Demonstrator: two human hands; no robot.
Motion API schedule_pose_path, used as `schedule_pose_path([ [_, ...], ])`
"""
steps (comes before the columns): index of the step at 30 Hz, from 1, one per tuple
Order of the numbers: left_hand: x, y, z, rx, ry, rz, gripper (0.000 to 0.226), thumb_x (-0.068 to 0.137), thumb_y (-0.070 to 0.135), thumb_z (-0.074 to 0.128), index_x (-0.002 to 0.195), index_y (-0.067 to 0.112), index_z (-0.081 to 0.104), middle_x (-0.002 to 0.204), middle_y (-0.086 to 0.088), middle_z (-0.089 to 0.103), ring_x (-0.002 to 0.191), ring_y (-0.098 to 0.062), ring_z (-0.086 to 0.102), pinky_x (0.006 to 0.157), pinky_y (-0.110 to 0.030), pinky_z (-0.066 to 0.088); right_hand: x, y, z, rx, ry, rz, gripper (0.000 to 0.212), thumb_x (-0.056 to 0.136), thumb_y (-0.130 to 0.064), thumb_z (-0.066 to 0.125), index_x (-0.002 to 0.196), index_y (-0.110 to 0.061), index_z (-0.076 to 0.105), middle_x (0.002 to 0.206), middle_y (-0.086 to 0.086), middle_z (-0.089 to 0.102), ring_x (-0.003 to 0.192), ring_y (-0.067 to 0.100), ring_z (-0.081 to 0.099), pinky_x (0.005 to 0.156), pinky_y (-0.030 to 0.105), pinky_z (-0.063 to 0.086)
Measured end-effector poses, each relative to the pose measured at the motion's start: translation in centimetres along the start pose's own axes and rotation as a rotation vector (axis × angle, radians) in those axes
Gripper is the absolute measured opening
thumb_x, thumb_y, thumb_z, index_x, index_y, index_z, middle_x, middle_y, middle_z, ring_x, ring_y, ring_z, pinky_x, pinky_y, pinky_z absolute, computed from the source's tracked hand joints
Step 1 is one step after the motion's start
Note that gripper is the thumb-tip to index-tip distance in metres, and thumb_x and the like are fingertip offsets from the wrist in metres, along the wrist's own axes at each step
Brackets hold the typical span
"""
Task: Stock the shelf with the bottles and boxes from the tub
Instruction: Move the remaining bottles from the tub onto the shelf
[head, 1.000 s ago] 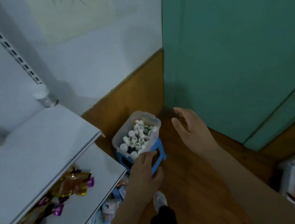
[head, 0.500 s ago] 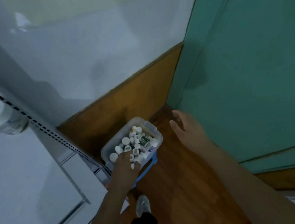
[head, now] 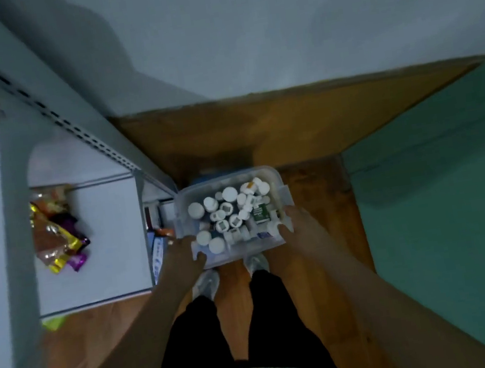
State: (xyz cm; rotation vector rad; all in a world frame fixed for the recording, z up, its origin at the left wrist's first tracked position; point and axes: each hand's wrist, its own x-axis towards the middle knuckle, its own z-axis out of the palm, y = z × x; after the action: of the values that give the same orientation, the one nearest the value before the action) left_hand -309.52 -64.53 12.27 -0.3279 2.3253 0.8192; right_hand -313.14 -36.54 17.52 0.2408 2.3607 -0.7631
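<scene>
At far left you see the shelf (head: 108, 234), a pale board with foil snack packets (head: 55, 238) lying near its left part and bare surface toward its right edge. Your left hand (head: 186, 251) grips the near-left corner of the tub (head: 279, 191), thumb over the rim. The tub is clear plastic with rounded corners, held above the wooden floor (head: 324, 266) just right of the shelf edge and in front of your shoes (head: 205, 282). It is packed with white-capped bottles (head: 226, 208) standing caps up, plus a green box (head: 259, 212). Its long axis runs left to right. Your right hand (head: 295, 223) grips the near-right corner, fingers curled over the rim. Right of it lies open floor up to the green door (head: 438, 187).
</scene>
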Motion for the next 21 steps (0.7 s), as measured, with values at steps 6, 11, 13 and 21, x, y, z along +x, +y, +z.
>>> schedule_pose_path([
  [6,4.0,1.0,3.6,0.012,0.069,-0.118,0.053,0.086,0.014,0.062,0.134,-0.003,0.050,0.130,-0.027,0.054,0.120,-0.043,0.052,0.098,-0.044,0.042,7.8,4.0,2.1,-0.279,-0.188,-0.129,0.053,0.097,-0.028,0.055,0.143,-0.006,0.042,0.133,0.018,0.053,0.117,0.031,0.055,0.095,0.036,0.044],
  [11,8.8,1.3,5.3,0.029,0.105,-0.170,0.061,0.088,0.012,0.060,0.143,0.001,0.037,0.143,-0.022,0.041,0.130,-0.038,0.042,0.101,-0.044,0.039,11.6,6.1,5.0,-0.460,-0.275,-0.236,0.054,0.099,-0.029,0.051,0.147,-0.010,0.036,0.136,0.014,0.051,0.121,0.028,0.053,0.096,0.039,0.047],
  [13,11.0,0.9,6.0,0.038,0.133,-0.163,0.065,0.089,0.011,0.059,0.146,0.001,0.031,0.148,-0.020,0.035,0.135,-0.037,0.037,0.106,-0.045,0.036,12.7,6.7,6.5,-0.488,-0.293,-0.297,0.053,0.098,-0.027,0.052,0.147,-0.012,0.037,0.137,0.012,0.050,0.121,0.027,0.052,0.093,0.036,0.046],
  [21,17.8,-1.5,8.8,0.082,0.155,-0.178,0.073,0.091,0.014,0.063,0.153,0.013,0.023,0.158,-0.013,0.021,0.140,-0.036,0.031,0.112,-0.048,0.035,16.4,8.7,11.7,-0.733,-0.313,-0.217,0.041,0.092,-0.026,0.060,0.128,-0.011,0.048,0.125,0.011,0.055,0.112,0.031,0.057,0.087,0.038,0.048],
])
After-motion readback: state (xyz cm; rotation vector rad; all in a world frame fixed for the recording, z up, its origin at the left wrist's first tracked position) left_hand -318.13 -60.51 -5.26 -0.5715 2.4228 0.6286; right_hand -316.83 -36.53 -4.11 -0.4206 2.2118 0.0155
